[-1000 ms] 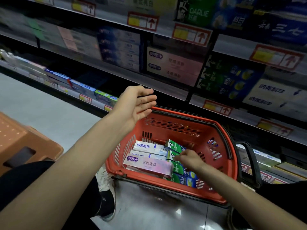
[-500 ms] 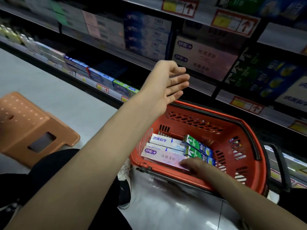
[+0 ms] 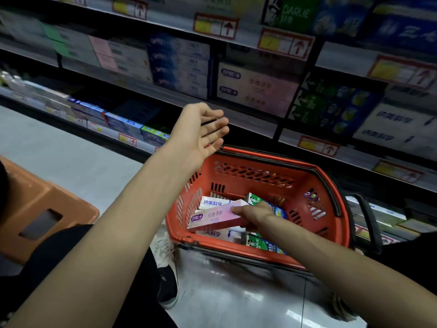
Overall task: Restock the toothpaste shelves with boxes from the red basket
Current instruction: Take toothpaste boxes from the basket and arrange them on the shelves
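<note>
The red basket [image 3: 307, 209] stands on the floor in front of the toothpaste shelves [image 3: 248, 124]. Inside it lie white boxes [image 3: 211, 202] and green boxes [image 3: 262, 243]. My right hand [image 3: 254, 214] reaches into the basket and grips the right end of a long pink-and-white box [image 3: 212, 217], which is tilted up off the pile. My left hand [image 3: 203, 133] hovers above the basket's far left rim, palm up, fingers straight, holding nothing. Matching pink-and-white boxes [image 3: 257, 87] are stacked on the middle shelf beyond it.
An orange plastic stool [image 3: 40, 209] stands at the left on the pale floor. The basket's black handle [image 3: 369, 223] hangs at its right side. My shoe [image 3: 165, 263] is beside the basket's near left corner. Shelf edges carry red and yellow price tags [image 3: 215, 26].
My right hand has closed on the pink-and-white box and lifted its end off the pile. My left hand has stayed raised and open over the basket's rim.
</note>
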{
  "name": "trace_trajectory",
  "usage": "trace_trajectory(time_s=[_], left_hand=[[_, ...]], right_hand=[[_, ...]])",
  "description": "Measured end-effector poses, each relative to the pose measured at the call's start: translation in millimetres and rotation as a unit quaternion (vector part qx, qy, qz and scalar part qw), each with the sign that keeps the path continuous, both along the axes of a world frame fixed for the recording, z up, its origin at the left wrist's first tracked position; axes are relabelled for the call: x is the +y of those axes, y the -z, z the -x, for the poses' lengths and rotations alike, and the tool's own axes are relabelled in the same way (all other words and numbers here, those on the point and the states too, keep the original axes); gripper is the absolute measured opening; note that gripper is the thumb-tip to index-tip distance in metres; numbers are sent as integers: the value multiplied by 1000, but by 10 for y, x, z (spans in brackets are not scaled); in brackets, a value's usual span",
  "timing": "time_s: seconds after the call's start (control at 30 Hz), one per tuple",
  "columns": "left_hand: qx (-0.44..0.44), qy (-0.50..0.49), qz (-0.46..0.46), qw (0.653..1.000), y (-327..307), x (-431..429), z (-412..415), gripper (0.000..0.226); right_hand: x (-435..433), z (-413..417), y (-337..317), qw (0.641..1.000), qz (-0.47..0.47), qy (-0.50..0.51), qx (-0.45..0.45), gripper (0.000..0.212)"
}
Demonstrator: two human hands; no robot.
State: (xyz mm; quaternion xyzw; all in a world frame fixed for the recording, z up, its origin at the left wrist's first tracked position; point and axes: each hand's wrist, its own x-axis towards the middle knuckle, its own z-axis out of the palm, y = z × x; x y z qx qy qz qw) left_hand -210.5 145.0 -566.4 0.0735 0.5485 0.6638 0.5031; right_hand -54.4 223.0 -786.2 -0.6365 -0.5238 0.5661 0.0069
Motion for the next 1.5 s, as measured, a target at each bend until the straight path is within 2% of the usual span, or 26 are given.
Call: trace_trajectory(time_s=[0.17, 0.23, 0.43, 0.53, 0.63, 0.7, 0.77, 0.87, 1.1, 1.23, 1.33, 1.4, 1.5], left_hand=[[2, 16, 22, 1000, 92, 134, -52, 25], [11, 11, 30, 999, 106, 178, -56, 23], [76, -70, 77, 992, 155, 301, -31, 23], [114, -131, 106, 979, 234, 376, -32, 19], [126, -104, 146, 976, 355, 439, -112, 15], [116, -59, 164, 978, 409, 476, -193, 15], [106, -41, 135, 984, 452, 538, -252, 16], [106, -62, 86, 989, 431, 603, -291, 19], [175, -60, 62, 981, 389, 665, -249, 21], [175, -88, 70, 978, 355, 716, -139, 23], [183, -116, 82, 973, 377, 773, -52, 21], [198, -133, 84, 967, 406, 836, -4, 18], [245, -150, 94, 953, 454, 947, 76, 12]], right_hand=[[205, -120, -385, 993, -115, -12, -23, 46], [371, -237, -684, 992, -123, 3, 33, 47], [748, -672, -1632, 959, -147, 41, 240, 26], [862, -940, -1700, 932, -154, 48, 324, 14], [930, -1115, -1620, 912, -135, 100, 373, 13], [973, -1156, -1637, 913, -143, 85, 372, 20], [1023, -1189, -1684, 914, -147, 64, 373, 28], [1095, -1196, -1761, 912, -158, 47, 376, 30], [1223, -1072, -1683, 904, -180, 27, 386, 31], [1220, -860, -1630, 894, -171, 79, 406, 41], [1195, -721, -1671, 888, -180, 85, 414, 39], [1175, -653, -1698, 887, -214, 87, 400, 36], [1163, -598, -1690, 884, -332, 71, 322, 30]])
